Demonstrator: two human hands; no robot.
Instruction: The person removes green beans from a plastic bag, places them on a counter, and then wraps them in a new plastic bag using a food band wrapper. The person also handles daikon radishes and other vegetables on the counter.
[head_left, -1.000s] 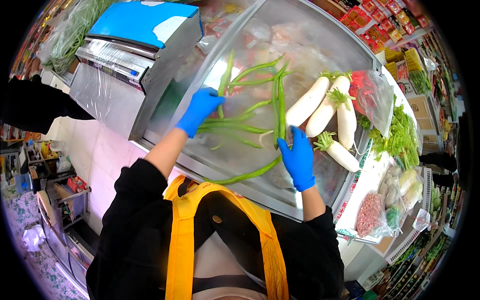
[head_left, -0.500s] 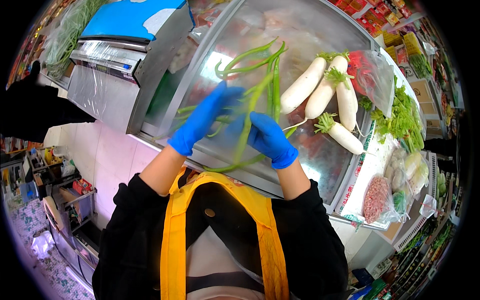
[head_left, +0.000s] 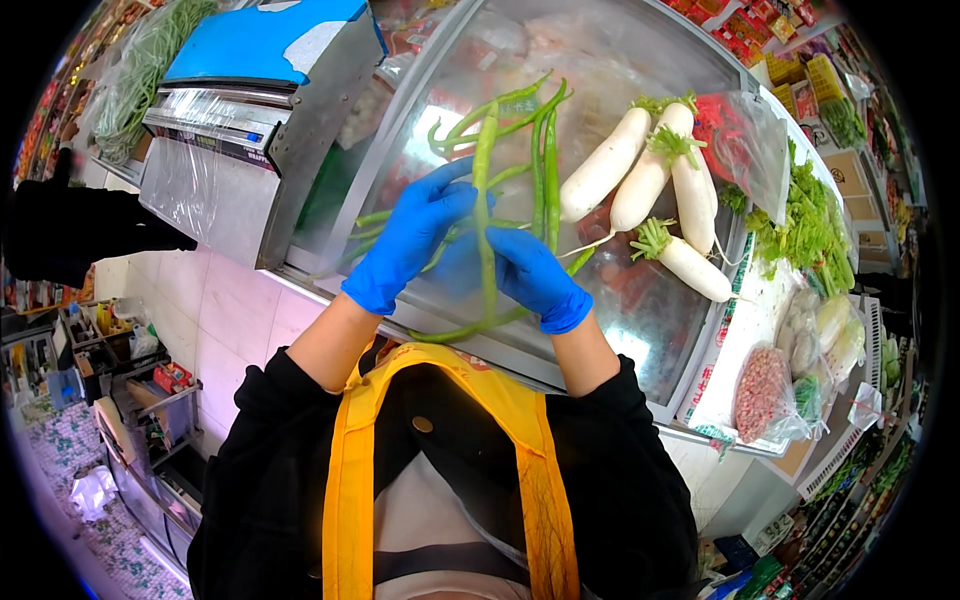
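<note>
From the head camera, the left hand [head_left: 412, 240] and the right hand [head_left: 535, 275], both in blue gloves, are closed around long green peppers [head_left: 487, 190] above the near edge of the glass counter [head_left: 640, 330]. Four white radishes [head_left: 640, 185] lie toward its right side.

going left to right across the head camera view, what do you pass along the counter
Plastic wrap dispenser with a blue top → left hand → long green pepper held upright → right hand → white radishes → leafy greens.
</note>
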